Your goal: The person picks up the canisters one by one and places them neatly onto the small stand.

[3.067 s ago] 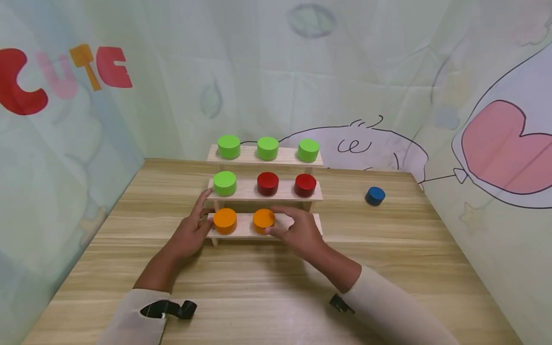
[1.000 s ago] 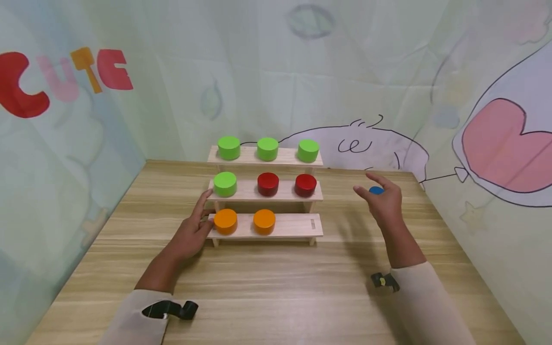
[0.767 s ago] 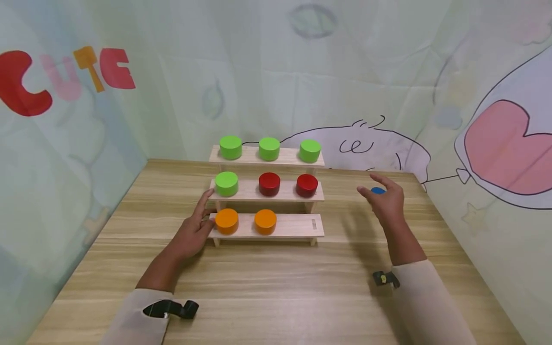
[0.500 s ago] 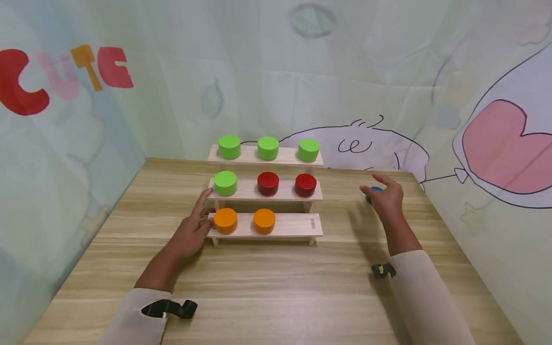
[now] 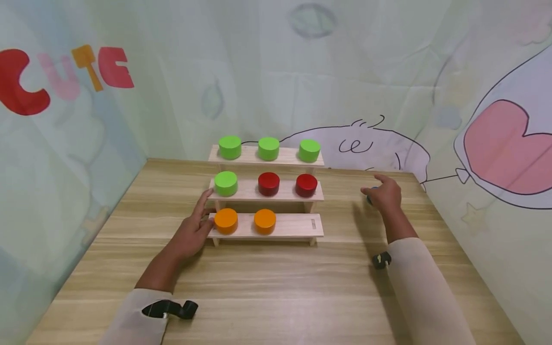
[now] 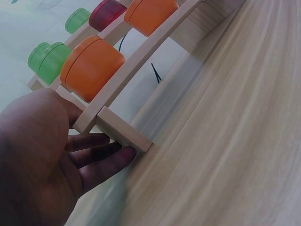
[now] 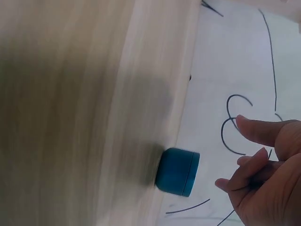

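A three-step wooden rack [image 5: 293, 225] carries several round blocks. Two orange blocks [image 5: 265, 222] sit on its lowest step, two red blocks [image 5: 269, 184] and a green block [image 5: 226, 184] on the middle one. My left hand [image 5: 189, 235] holds the left end of the lowest step, thumb over the shelf end and fingers [image 6: 106, 172] against the leg below. To the right of the rack stands a blue round block [image 7: 177, 171], mostly covered by my right hand [image 5: 385, 195] in the head view. The right thumb and index finger are spread, just short of the block in the right wrist view.
On the top step stand three green blocks [image 5: 269, 148]. Wood-grain table [image 5: 276, 287] surrounds the rack. A printed curtain [image 5: 241, 72] rises close behind the top step and at both sides.
My right hand has left the second orange block and moved right to the blue block, then lower and closer over it. The left hand stays on the rack.
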A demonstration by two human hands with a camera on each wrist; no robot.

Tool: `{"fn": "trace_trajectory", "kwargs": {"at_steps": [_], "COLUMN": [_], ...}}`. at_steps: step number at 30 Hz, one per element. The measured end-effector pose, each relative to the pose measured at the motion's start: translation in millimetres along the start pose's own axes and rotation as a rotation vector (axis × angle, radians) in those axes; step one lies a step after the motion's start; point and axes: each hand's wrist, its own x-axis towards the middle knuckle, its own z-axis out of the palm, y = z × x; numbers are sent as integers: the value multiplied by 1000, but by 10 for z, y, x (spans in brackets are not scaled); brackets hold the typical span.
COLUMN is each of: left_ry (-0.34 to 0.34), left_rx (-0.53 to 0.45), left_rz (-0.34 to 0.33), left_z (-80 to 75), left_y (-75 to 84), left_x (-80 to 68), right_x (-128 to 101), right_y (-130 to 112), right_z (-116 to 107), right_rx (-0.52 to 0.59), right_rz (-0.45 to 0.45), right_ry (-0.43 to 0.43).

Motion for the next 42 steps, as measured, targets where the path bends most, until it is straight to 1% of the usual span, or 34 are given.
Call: {"fn": "trace_trajectory", "kwargs": {"at_steps": [2, 6, 11, 19, 27, 33, 42], "left_ry": [5, 6, 5, 3, 4, 6, -1], "left_rx": [0, 0, -7, -14, 3, 4, -3], "left_rz": [5, 2, -2, 7, 3, 4, -5], "left_z": [-6, -10, -18, -13, -16, -15, -7], "left_y": [3, 12, 25, 30, 19, 5, -15], "left_x": [1, -2, 0, 2, 2, -2, 2], "right_x": [33, 80, 119, 117, 174, 173, 155], "right_y": [23, 84, 128, 194, 264, 270, 260], "right_z": [-14, -32, -38, -22, -2, 23, 39], "right_rx": [-44, -90, -102, -136, -154, -195, -212], "right_rz": [3, 32, 99, 136, 136, 124, 92], "right_ry": [1, -3, -9, -13, -37, -54, -34]}}
